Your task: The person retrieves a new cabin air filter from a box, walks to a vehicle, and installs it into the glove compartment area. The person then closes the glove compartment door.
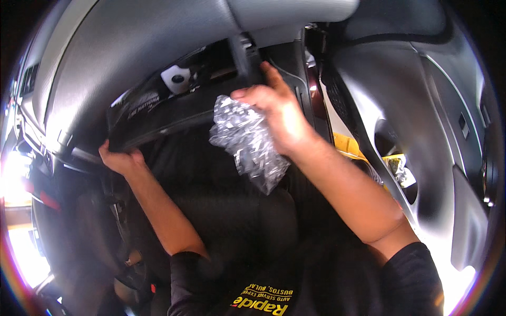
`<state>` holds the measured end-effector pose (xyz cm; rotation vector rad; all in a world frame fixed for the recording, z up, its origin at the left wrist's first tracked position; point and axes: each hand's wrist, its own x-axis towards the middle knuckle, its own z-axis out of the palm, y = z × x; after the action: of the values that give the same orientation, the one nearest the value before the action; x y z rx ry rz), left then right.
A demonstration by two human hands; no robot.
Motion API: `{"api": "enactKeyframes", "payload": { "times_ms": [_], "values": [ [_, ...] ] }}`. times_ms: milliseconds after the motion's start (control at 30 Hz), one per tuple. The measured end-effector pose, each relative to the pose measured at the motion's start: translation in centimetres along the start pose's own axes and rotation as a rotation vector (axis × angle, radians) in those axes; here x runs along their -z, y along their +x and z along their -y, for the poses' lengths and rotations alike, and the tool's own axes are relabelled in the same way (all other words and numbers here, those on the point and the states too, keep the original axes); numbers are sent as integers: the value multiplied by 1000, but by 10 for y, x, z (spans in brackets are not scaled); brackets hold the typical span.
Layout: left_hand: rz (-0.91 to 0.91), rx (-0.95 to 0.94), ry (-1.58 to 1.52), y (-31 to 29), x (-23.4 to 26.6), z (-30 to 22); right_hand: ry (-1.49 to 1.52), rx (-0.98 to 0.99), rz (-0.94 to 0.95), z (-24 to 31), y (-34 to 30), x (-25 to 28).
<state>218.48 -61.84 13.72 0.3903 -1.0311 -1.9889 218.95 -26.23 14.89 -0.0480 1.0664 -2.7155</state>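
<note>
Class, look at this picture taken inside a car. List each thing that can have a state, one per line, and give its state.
Glove box: hanging open under the dashboard.
Left hand: gripping the lower left edge of the glove box.
Right hand: closed on a crinkled silvery plastic bag.
Plastic bag: crumpled, hanging down from the right hand.
Car door: open, its inner panel facing the seat.
Door pocket: holds some small items, too unclear to name.

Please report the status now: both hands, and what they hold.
Left hand grips the open glove box edge. Right hand holds a crinkled clear plastic bag at the opening. Nothing blocks the hands.
</note>
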Motion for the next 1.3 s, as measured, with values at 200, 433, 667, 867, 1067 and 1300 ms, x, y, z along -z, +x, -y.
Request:
{"api": "enactKeyframes", "payload": {
  "times_ms": [200,433,667,867,1067,1300],
  "values": [
    [-25,-66,39,-2,-2,-3,40,-4,44,3,-5,3],
    [-53,-114,42,24,8,8,-7,-12,76,1,0,-8],
    [-114,-110,122,18,-2,6,-216,19,-107,6,4,-44],
    [317,-23,-255,-5,0,-9,9,-52,149,22,3,-27],
    [525,13,-247,15,31,-6,-17,-52,231,21,14,-17],
    [-55,87,-165,-4,1,-17,-244,-7,-35,17,-2,-30]
  ]
}}
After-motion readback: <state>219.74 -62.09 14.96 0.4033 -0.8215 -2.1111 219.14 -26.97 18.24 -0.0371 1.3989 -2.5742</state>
